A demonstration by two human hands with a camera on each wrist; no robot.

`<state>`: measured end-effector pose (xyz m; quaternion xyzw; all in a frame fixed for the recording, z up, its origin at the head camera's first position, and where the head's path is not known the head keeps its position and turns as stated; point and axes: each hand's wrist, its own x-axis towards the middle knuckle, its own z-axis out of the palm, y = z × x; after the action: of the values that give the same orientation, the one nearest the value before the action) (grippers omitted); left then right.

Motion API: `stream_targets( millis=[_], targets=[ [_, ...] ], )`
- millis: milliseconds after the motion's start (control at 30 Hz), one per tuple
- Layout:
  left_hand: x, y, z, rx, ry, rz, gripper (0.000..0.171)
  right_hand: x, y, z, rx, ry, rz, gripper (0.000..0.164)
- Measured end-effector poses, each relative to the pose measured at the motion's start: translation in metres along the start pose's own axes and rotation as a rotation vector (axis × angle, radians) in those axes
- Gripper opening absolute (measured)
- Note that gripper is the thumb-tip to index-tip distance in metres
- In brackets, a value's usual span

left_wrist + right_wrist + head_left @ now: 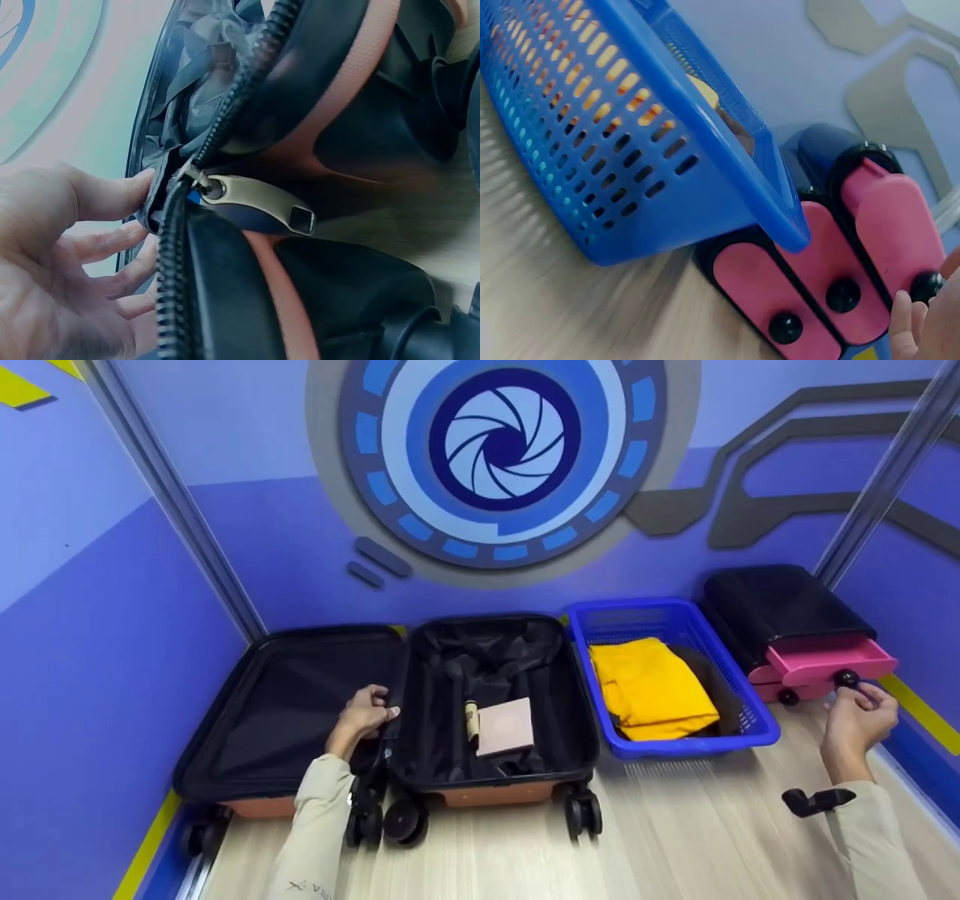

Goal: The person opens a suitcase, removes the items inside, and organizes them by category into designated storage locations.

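An open suitcase lies flat, its left half (pixel 315 712) beside its right half (pixel 551 697). At the inner edge between them, my left hand (pixel 365 711) pinches a dark fabric edge (pixel 160 191) between thumb and fingers. A zipper with a metal pull (pixel 259 201) runs beside those fingers. Inside the right half lie a small tan tube (pixel 472 721) and a pale pink flat box (pixel 506 727). Far right, my right hand (pixel 861 724) holds the round black knob (pixel 846 679) of a pink drawer (pixel 870 658). That top drawer stands partly pulled out of a black cabinet (pixel 787 596).
A blue plastic basket (pixel 694 748) stands between suitcase and cabinet, holding a folded yellow cloth (pixel 656 690) with dark cloth beside it. Black caster wheels (pixel 583 812) stick out from the suitcase's front. Pale wood-look surface (pixel 660 825) extends in front; a blue printed wall (pixel 285 540) stands behind.
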<state>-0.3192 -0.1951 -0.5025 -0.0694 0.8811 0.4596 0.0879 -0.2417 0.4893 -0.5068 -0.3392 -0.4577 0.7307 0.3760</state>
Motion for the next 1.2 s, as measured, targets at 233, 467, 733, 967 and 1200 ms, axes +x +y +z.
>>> stream_targets(
  millis=[233, 467, 733, 967, 1200],
  targets=[
    [-0.001, -0.001, 0.0, -0.016, 0.006, -0.013, 0.052, -0.024, 0.002, 0.024, -0.036, -0.08, -0.163, 0.023],
    [-0.002, 0.005, -0.007, 0.074, 0.031, -0.019, 0.052, -0.055, 0.006, 0.062, -0.267, -0.319, -0.238, 0.021],
    [-0.002, 0.007, -0.016, 0.11, 0.04, -0.049, 0.05, -0.105, 0.011, 0.117, -0.577, -0.742, -0.429, 0.03],
    [-0.003, 0.007, -0.014, 0.103, 0.035, -0.048, 0.053, -0.154, 0.023, 0.16, -0.616, -1.052, -0.388, 0.028],
    [-0.004, 0.006, -0.002, 0.132, 0.069, -0.033, 0.053, -0.182, 0.056, 0.183, -0.753, -1.206, -0.408, 0.027]
  ],
)
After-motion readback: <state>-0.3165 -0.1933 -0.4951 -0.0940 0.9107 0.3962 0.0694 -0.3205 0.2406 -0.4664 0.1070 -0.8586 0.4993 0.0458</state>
